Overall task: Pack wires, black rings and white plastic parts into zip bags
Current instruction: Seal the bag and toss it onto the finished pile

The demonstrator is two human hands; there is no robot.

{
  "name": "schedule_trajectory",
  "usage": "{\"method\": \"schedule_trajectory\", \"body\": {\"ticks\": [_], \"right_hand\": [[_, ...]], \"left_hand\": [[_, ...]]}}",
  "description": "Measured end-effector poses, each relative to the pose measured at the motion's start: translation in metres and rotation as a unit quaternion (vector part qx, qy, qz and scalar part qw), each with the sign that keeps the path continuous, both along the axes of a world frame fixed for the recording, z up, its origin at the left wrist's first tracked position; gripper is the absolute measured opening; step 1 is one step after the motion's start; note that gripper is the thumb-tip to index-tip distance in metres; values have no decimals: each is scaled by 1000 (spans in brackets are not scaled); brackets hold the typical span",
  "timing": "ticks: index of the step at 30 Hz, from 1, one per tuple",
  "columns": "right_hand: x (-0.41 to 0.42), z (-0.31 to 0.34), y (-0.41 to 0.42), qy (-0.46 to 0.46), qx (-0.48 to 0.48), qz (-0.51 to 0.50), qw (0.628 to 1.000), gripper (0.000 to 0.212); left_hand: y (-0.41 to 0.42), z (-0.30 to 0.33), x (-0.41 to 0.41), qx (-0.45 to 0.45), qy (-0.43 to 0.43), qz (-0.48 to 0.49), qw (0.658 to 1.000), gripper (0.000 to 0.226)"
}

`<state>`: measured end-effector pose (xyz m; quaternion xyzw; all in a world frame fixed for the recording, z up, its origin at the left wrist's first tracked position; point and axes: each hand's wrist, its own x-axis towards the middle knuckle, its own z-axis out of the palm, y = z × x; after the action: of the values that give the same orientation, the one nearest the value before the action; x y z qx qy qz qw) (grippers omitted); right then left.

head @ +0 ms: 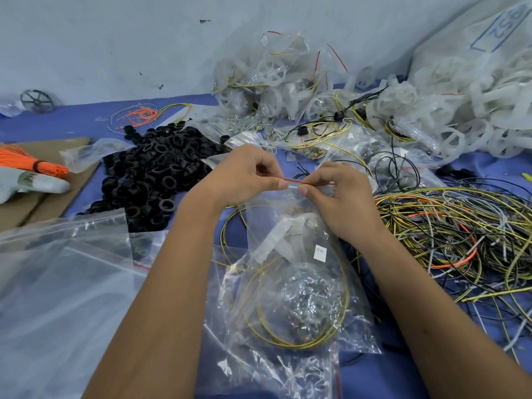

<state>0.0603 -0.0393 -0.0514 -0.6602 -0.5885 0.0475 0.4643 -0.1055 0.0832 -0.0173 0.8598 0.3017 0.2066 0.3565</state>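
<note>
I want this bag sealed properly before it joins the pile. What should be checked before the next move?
1. Both hands on the zip strip: left hand and right hand pinch it. Ok.
2. Yellow wire coiled inside the zip bag: ok.
3. White plastic part inside: cannot tell.
4. Black ring inside: cannot tell.
5. Strip closed along its length: cannot tell.
6. Finished bag pile beyond the hands: ok.

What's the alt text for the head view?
Both hands, left and right, pinch the red zip strip of a clear zip bag holding a coiled yellow wire. Black rings are piled to the left, tangled wires to the right.
</note>
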Motion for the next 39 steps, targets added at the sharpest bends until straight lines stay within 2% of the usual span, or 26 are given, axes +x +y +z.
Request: {"method": "schedule_trajectory", "body": {"ticks": [10, 16, 22, 30, 39], "right_hand": [[0, -2, 2, 15, 10, -12, 1000, 2], [0, -4, 3, 12, 15, -25, 999, 3], [3, -6, 3, 11, 20, -35, 999, 3], [4, -6, 3, 4, 22, -40, 999, 3], [4, -4, 1, 19, 16, -47, 999, 2]], "left_hand": [[5, -5, -7, -29, -23, 6, 999, 15], [4, -5, -8, -17, -16, 4, 1000, 16], [11, -8, -17, -63, -38, 40, 997, 9], [13, -11, -20, -34, -40, 55, 997, 11], [14, -12, -27, -60, -69, 73, 993, 8]]}}
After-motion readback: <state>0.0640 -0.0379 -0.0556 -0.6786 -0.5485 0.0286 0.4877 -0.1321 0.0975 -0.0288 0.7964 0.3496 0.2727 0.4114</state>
